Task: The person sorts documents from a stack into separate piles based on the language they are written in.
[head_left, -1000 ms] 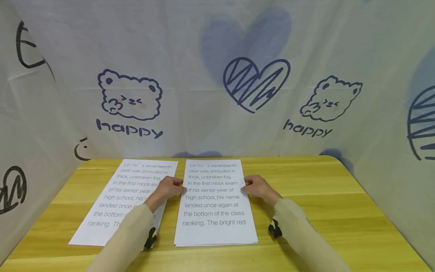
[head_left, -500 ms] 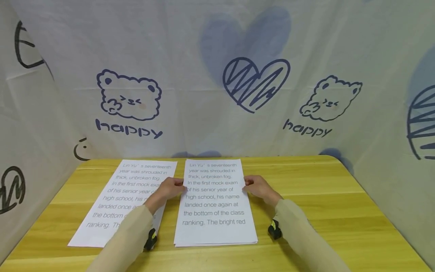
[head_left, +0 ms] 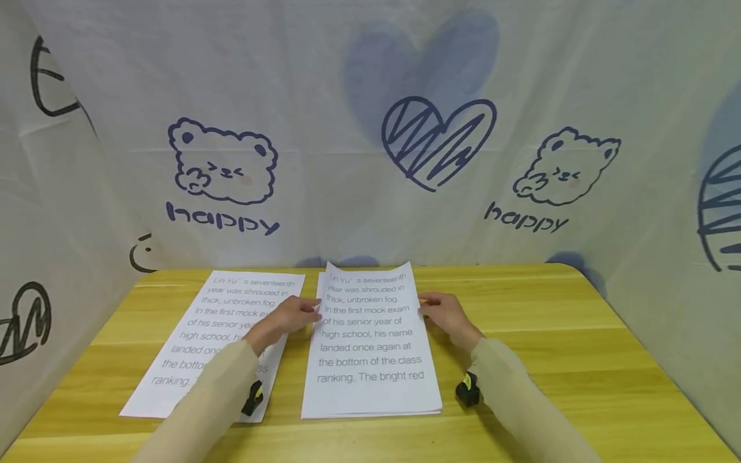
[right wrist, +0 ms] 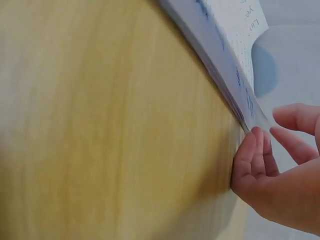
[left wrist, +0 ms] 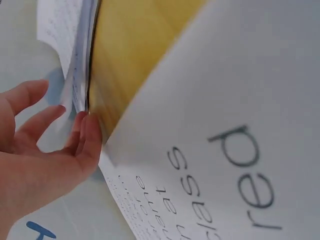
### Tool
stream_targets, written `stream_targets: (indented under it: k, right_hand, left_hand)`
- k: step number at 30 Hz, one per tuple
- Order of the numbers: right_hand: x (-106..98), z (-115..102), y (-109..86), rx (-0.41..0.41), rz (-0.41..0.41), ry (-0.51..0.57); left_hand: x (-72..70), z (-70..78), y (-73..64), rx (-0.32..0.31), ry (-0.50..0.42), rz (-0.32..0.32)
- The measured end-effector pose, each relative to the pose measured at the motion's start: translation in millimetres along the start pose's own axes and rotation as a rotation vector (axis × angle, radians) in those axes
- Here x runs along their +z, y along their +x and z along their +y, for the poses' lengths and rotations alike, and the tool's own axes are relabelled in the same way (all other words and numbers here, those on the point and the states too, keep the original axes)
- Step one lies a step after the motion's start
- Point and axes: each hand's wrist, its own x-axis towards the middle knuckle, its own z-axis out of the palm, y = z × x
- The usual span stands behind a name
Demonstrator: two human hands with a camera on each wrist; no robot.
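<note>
A printed paper sheet [head_left: 367,392] lies uppermost on a stack of paper [right wrist: 205,55] at the table's middle. Its far end curves up off the pages beneath. My left hand [head_left: 289,316] pinches this sheet's left edge between thumb and forefinger. At the opposite edge, my right hand [head_left: 448,316] pinches it likewise. In the left wrist view, the lower fingers of my left hand [left wrist: 55,145] rest by the stack's side. The right wrist view has my right hand [right wrist: 280,175] with its lower fingers curled against the table beside the stack.
Left of the stack lies another printed paper [head_left: 197,321], partly hidden beneath my left forearm. Both rest on a yellow wood-grain table [head_left: 579,386]. A white cloth [head_left: 336,212] with bear and heart drawings hangs behind it.
The top sheet's far end has risen and curled, and the sheet has shifted slightly right of the pages below. Both hands have moved slightly up and right with it.
</note>
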Motion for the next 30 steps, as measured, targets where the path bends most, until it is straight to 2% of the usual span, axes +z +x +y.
stream_targets:
  k: [3,7,11,17,23,30]
  right_hand:
    - [1,0,0.2,-0.011,0.01,0.057]
    - [1,1,0.0,-0.001,0.008,0.072]
    - [2,0,-1.5,0.0,-0.001,0.053]
    - [4,-1,-2.6,-0.012,0.001,0.052]
    - [3,-4,-4.0,0.013,0.027,0.123]
    - [1,-9,-6.6,0.011,0.041,0.186]
  left_hand:
    - [3.2,0.2,0.5,0.027,0.0,0.034]
    - [9.0,2.0,1.9,0.061,-0.029,0.05]
    - [13.9,1.8,4.0,0.059,-0.079,0.061]
    - [14.3,0.8,4.6,0.055,-0.13,0.128]
    - [10.1,0.6,4.4,0.017,-0.237,0.171]
    - [7.0,-4.0,2.9,0.016,-0.394,0.184]
